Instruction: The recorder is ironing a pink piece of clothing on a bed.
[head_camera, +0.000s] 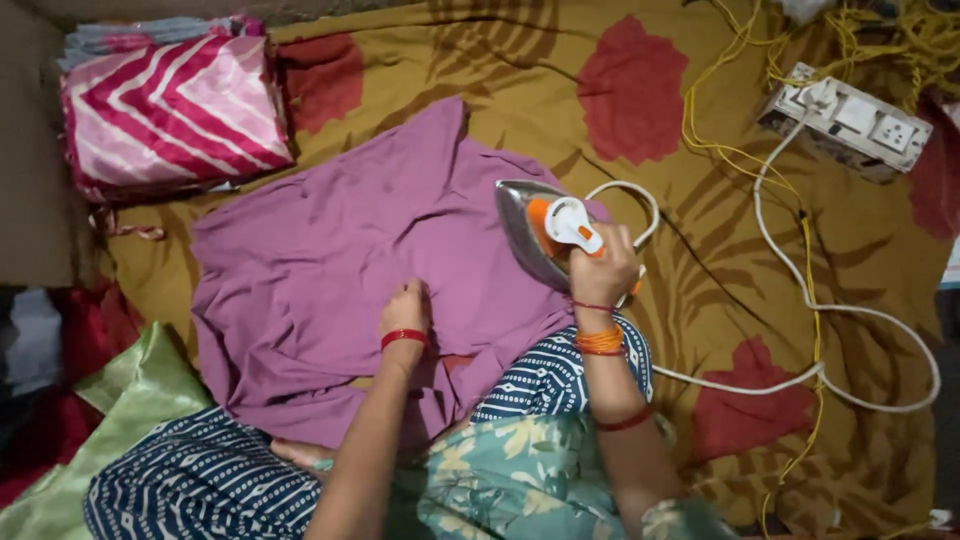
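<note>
Your right hand (603, 268) has its fingers wrapped tight round the iron (545, 232), at the right edge of the purple cloth (340, 260) spread on the bed (640, 80). Keep your left hand (405, 312) flat, fingers pressing the cloth taut, clear of the hot plate, and mind the white cord (800, 290)

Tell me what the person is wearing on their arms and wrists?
The forearms are bare, with no sleeves showing. The left hand has a red bangle at the wrist. The right hand has a thin red thread, stacked orange bangles, and another red bangle further up the forearm.
</note>
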